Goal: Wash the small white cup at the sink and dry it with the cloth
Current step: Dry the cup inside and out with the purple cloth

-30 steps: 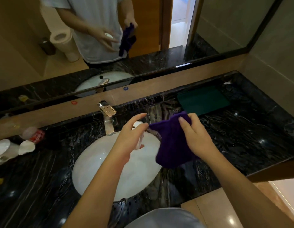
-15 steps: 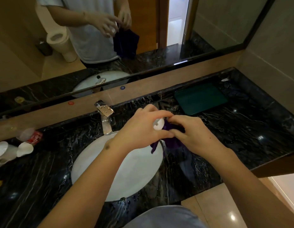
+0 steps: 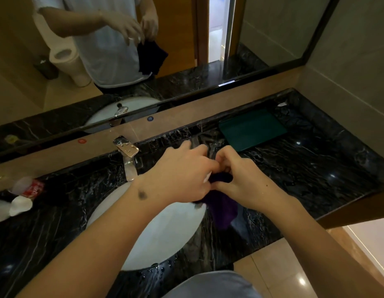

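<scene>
My left hand (image 3: 182, 175) is curled round the small white cup (image 3: 207, 177), of which only a sliver of rim shows between my hands. My right hand (image 3: 240, 179) pinches the purple cloth (image 3: 223, 209) and presses it into the cup. The rest of the cloth hangs down below both hands. Both hands are held together above the right edge of the white oval sink (image 3: 156, 233). The chrome tap (image 3: 127, 155) stands just left of my left hand.
Black marble counter (image 3: 315, 173) surrounds the sink. A dark green tray (image 3: 251, 127) lies at the back right. At the far left stand white cups (image 3: 20, 204) and a red can (image 3: 34, 188). A mirror (image 3: 143, 50) runs along the back wall.
My hands came together over the sink's right edge. The cloth, first held spread beside the cup, is now bunched and pushed into the cup, and the cup is almost hidden by my fingers.
</scene>
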